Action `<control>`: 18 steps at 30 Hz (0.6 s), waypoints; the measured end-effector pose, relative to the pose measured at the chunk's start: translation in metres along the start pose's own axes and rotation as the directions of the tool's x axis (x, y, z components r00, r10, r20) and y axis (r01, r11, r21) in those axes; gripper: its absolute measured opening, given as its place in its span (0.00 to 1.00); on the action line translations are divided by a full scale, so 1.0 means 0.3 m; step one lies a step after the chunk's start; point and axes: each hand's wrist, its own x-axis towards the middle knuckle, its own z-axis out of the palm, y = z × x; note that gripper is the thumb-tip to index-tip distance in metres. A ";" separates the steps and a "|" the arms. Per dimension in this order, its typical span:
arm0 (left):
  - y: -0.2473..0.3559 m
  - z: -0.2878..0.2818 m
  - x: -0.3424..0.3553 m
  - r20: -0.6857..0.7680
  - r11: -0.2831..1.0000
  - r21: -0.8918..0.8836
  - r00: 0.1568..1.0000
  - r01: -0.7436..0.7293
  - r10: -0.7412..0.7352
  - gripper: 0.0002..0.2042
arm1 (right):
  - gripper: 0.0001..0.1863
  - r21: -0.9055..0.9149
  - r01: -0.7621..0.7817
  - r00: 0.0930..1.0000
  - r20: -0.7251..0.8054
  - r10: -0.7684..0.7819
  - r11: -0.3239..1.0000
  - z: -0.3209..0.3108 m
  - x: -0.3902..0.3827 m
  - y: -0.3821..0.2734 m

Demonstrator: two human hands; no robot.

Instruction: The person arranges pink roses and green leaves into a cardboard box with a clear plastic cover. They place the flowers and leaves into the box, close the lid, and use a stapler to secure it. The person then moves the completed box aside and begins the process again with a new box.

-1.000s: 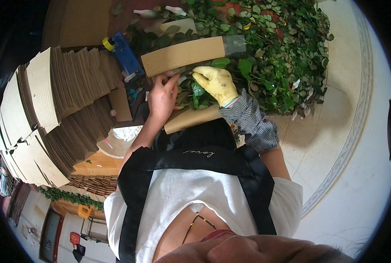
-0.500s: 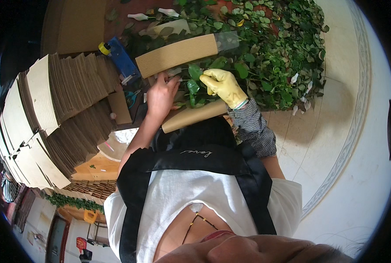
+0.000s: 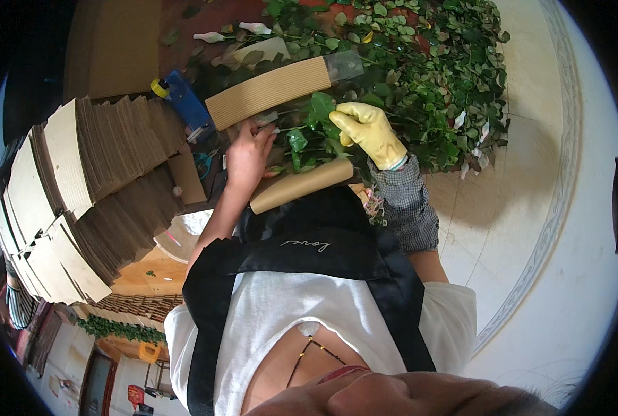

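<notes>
At upper centre, the left hand (image 3: pixel 248 152) curls at a leafy stem (image 3: pixel 321 107); the right glove (image 3: pixel 344 126) nearly closes beside it, either hold unclear. Floor tiles (image 3: pixel 531 163) border the foliage's (image 3: pixel 427 83) right edge.

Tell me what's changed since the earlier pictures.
The gloved right hand has moved rightward, away from the bare left hand; a green leaf now shows left of its fingertips. Any new grip or release is unclear. The left hand stays by the corrugated cardboard strip; that and the nearer brown sheet look unmoved.
</notes>
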 end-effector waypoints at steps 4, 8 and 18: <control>0.021 -0.059 0.008 0.049 0.993 -0.110 0.998 0.052 -0.046 0.11 | 0.12 0.140 0.024 1.000 -0.003 -0.024 0.990 0.026 -0.054 -0.043; 0.094 -0.166 0.019 -0.006 0.922 -0.370 0.992 0.113 -0.124 0.08 | 0.12 0.175 0.025 0.999 0.030 -0.031 0.984 0.078 -0.106 -0.119; 0.199 -0.261 -0.089 0.278 0.421 -0.847 0.946 0.324 -0.167 0.09 | 0.11 0.177 0.048 0.966 0.242 -0.091 0.983 0.207 -0.131 -0.148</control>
